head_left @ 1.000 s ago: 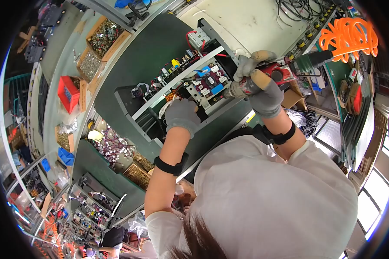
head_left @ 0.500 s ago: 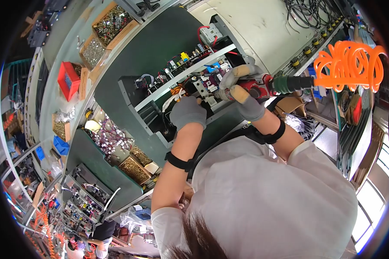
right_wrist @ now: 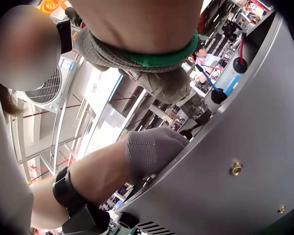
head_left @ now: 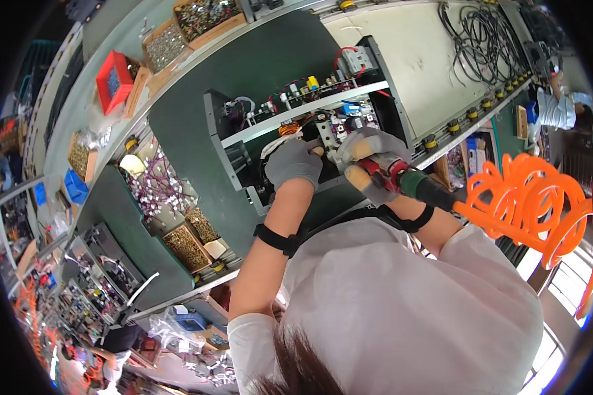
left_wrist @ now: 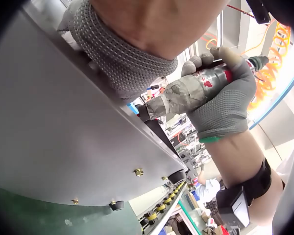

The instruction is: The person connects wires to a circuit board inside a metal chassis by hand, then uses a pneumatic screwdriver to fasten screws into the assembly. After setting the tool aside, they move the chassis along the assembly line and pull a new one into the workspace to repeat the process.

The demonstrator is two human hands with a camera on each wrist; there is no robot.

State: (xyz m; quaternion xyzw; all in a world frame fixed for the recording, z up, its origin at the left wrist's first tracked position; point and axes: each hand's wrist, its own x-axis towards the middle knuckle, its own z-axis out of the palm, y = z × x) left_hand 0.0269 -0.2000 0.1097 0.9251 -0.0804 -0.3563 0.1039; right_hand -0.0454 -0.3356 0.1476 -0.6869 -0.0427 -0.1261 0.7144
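A metal chassis [head_left: 303,113] with circuit boards and wires inside lies on the green bench. The gloved right hand [head_left: 374,161] grips a red power tool [head_left: 394,172], its taped front end pointing into the chassis; the left wrist view shows this hand [left_wrist: 225,100] curled round the taped tool [left_wrist: 186,93]. Inside the chassis, near orange and white wires [head_left: 288,130], is the gloved left hand [head_left: 294,163], with its fingertips mostly hidden. In the right wrist view the left hand [right_wrist: 154,149] reaches over the chassis wall [right_wrist: 225,147], its fingertips out of sight.
An orange coiled hose [head_left: 534,201] runs from the tool to the right. Left of the bench are a red bin [head_left: 114,82], trays of small parts [head_left: 167,49] and a wire bundle [head_left: 155,187]. Black cables [head_left: 484,43] lie at the upper right. Another person [head_left: 560,105] is at the far right.
The right hand and tool have moved left and down, closer to the left hand, and the tool has turned. The left hand stays inside the chassis. The head view has shifted.
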